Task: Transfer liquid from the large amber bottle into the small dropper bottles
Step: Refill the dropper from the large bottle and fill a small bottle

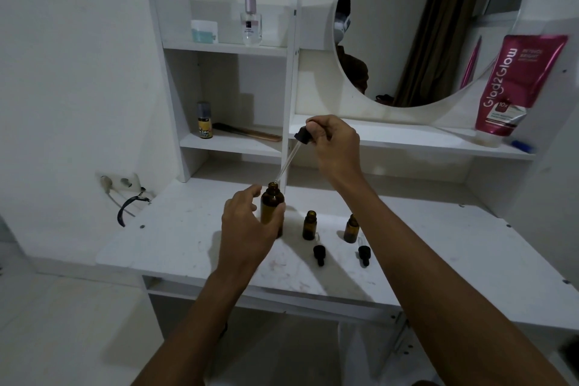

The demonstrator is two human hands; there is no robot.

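Observation:
The large amber bottle (pixel 272 202) stands uncapped on the white desk (pixel 188 235), and my left hand (pixel 246 226) grips its body. My right hand (pixel 333 142) holds a dropper (pixel 293 153) by its black bulb, tilted, with the glass tip right at the bottle's mouth. Two small amber dropper bottles (pixel 309 225) (pixel 351 229) stand open to the right of the large one; the right one is partly hidden by my right forearm. Two black dropper caps (pixel 319 254) (pixel 364 255) lie on the desk in front of them.
White shelves rise behind the desk with a perfume bottle (pixel 251 20), a small jar (pixel 204 31), a yellow-labelled bottle (pixel 205 120) and a comb (pixel 247 131). A round mirror (pixel 432 25) and a pink tube (pixel 517 84) are at the right. A wall socket with a cable (pixel 125 197) is at the left.

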